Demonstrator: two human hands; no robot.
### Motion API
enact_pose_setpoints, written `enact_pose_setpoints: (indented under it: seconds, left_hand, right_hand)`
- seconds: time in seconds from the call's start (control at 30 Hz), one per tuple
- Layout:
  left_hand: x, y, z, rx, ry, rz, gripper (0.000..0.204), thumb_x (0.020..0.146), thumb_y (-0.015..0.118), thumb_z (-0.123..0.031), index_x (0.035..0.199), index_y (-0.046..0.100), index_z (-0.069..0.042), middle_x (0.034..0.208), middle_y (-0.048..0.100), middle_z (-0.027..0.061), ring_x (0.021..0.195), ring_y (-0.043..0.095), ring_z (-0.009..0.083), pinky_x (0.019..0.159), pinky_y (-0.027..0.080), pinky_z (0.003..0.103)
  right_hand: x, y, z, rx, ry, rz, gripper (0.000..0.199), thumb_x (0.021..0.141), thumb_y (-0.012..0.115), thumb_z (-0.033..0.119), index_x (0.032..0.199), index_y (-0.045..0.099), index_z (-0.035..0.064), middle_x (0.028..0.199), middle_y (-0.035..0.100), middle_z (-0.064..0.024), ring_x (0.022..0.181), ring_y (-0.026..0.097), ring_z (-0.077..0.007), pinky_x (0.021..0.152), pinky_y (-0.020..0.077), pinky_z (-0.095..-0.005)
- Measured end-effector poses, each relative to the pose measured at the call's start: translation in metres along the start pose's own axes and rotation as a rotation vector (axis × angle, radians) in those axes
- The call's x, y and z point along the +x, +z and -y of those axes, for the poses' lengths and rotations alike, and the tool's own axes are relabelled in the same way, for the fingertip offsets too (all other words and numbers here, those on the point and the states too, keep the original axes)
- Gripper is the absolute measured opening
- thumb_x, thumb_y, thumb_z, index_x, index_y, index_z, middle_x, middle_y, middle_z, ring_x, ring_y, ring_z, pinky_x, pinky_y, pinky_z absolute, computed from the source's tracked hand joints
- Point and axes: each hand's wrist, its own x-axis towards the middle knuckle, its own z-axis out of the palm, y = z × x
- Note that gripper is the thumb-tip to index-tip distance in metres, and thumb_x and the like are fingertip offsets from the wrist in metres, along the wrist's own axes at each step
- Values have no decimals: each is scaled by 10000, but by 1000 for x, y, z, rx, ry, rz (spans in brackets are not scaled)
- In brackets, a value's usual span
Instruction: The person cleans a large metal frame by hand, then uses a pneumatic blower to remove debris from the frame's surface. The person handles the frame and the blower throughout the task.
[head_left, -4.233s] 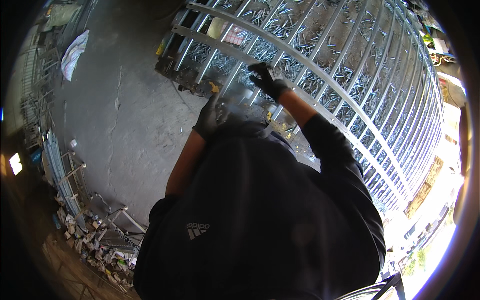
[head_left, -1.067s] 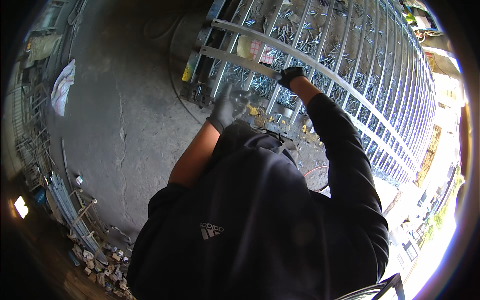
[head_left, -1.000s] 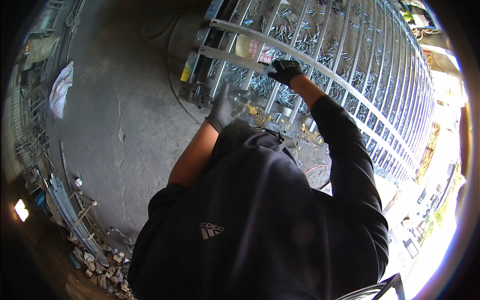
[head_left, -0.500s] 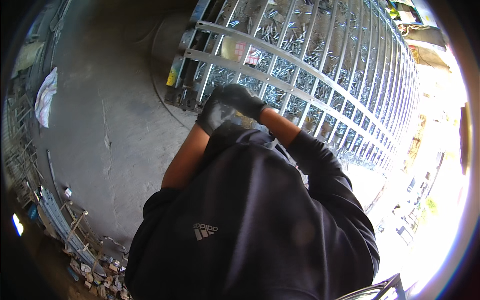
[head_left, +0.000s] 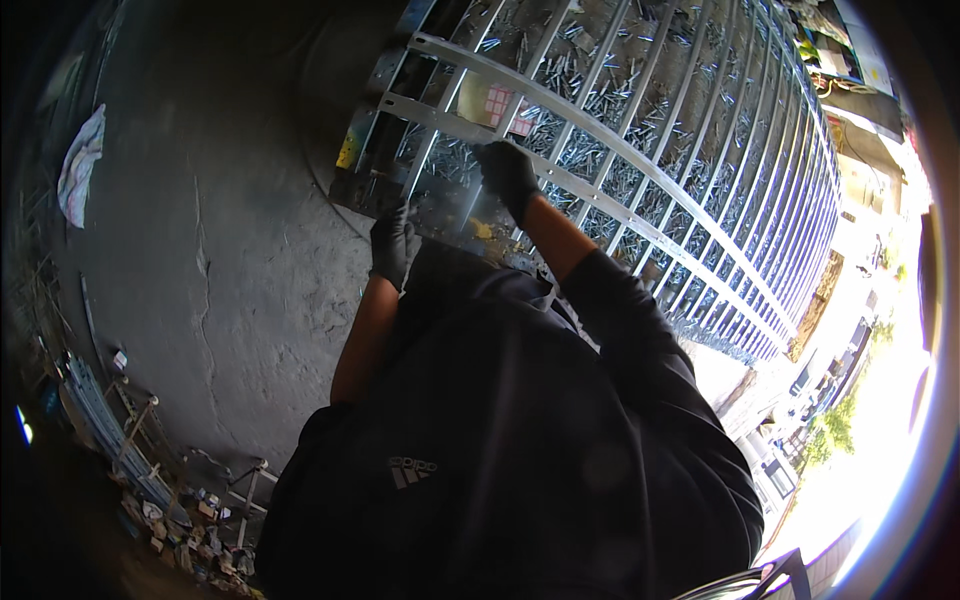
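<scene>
two hands (head_left: 391,245) (head_left: 510,180), two long rails (head_left: 597,199) (head_left: 600,129)

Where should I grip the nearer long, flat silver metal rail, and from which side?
Probably its left end, approached from the left: the flat rail juts past the nearest thin silver slat there, so a grip could likely close across its width. Farther right, the black-gloved right hand overlaps it.

**Barred metal frame (head_left: 658,174) over loose metal pieces (head_left: 597,98)**

We list an upper rail (head_left: 540,88) and lower rail (head_left: 575,185) across many slats. Our left grip (head_left: 390,246), black-gloved, sits by a slat's near end, hold unclear; our right grip (head_left: 508,178), likewise gloved, at the lower rail. Also: grey floor (head_left: 260,250), pale cloth (head_left: 80,165) at left.
</scene>
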Motion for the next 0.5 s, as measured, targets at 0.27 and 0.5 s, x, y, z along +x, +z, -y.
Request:
enact_pose_setpoints:
  seconds: [0.27,0.5]
  left_hand:
    - [55,-31,37,204,8,-84,365,984,732,-420,774,555,-179,577,378,-92,471,348,47,455,249,270]
    - [60,-15,41,49,-37,-96,349,980,745,-372,768,512,-222,568,335,-114,455,328,30,436,228,260]
  right_hand:
    - [110,24,-20,-122,-120,239,176,1013,613,198,997,704,48,820,704,-77,680,702,-177,567,547,-326]
    - [135,18,-8,-432,-59,315,251,970,583,267,1053,663,44,964,719,-249,900,721,-423,767,562,-495]
